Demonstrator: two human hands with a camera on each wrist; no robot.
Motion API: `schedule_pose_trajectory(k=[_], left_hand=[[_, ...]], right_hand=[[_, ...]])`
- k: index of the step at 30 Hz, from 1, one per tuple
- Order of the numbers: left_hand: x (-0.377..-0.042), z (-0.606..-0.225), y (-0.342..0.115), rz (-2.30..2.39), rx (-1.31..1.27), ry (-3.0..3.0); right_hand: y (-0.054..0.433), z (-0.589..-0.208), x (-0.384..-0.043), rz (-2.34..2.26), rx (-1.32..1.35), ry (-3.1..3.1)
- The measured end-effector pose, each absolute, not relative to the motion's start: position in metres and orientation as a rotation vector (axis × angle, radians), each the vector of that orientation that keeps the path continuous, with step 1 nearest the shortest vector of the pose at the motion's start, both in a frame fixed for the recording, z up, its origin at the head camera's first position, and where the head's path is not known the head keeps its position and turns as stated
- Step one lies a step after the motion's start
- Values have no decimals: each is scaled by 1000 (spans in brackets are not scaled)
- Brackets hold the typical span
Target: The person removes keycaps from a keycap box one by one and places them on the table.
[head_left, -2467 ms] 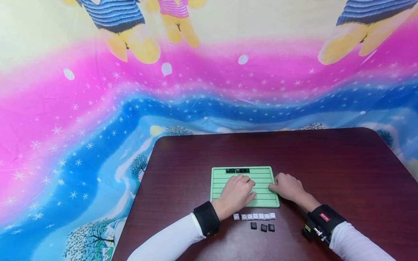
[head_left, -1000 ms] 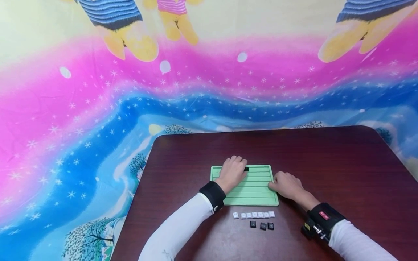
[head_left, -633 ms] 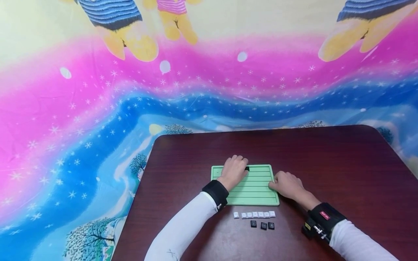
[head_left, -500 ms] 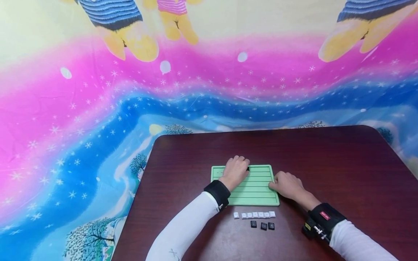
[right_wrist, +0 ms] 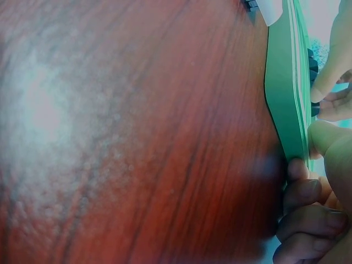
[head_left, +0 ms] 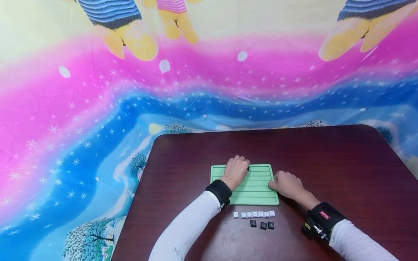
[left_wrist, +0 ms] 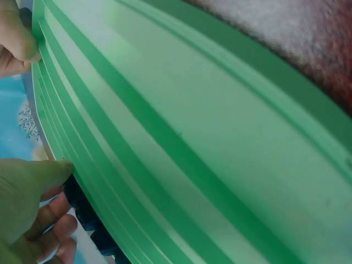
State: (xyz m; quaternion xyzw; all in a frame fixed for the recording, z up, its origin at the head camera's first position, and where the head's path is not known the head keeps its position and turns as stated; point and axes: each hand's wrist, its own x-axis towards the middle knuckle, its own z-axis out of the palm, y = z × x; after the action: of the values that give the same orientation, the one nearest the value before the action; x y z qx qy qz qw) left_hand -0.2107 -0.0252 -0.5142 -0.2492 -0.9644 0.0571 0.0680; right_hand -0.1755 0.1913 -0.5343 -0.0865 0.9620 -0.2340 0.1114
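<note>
A light green tray (head_left: 256,188) with raised ridges running across it lies on the table. My left hand (head_left: 236,170) is over its far edge and covers most of a row of black keycaps there. In the left wrist view, its thumb and fingers pinch the end black keycap (left_wrist: 73,188), with other black keycaps (left_wrist: 102,239) beside it. At the tray's right side, my right hand (head_left: 287,185) grips the edge. The right wrist view has that thumb (right_wrist: 324,137) on the rim and the fingers curled against the side.
On the table (head_left: 326,156), near the tray's front edge, sits a row of several white keycaps (head_left: 260,214). Closer to me lie three loose black keycaps (head_left: 263,225). A patterned cloth (head_left: 209,101) hangs behind the table.
My left hand has moved from the middle of the tray to the row of black keycaps at its far edge, then shifted slightly right. My right hand has stayed on the tray's edge.
</note>
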Motion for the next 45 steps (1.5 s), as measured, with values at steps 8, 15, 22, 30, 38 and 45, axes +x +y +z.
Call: schedule_pose_trajectory(k=[8,15,22,30,38,45], left_hand=[[-211,-516,-25,190,-774,-2879],[-212,-514,-26,144,-755,-2888],[-211,-508,-29,12,-748,-2914],[-207,-507,-36,18,-794,-2827],[-204,-505,-40,15,-827,-2786],[-198,-503,-41,-2,-856,-2717]], right_hand=[[190,-533,-175,-692,-261,2830],[191,-533,-176,-680,-251,2832],[191,-534,-176,-687,-255,2834],[192,-536,-176,-698,-268,2832],[191,-534,-175,-699,-276,2826],[190,-532,-175,-696,-266,2814]])
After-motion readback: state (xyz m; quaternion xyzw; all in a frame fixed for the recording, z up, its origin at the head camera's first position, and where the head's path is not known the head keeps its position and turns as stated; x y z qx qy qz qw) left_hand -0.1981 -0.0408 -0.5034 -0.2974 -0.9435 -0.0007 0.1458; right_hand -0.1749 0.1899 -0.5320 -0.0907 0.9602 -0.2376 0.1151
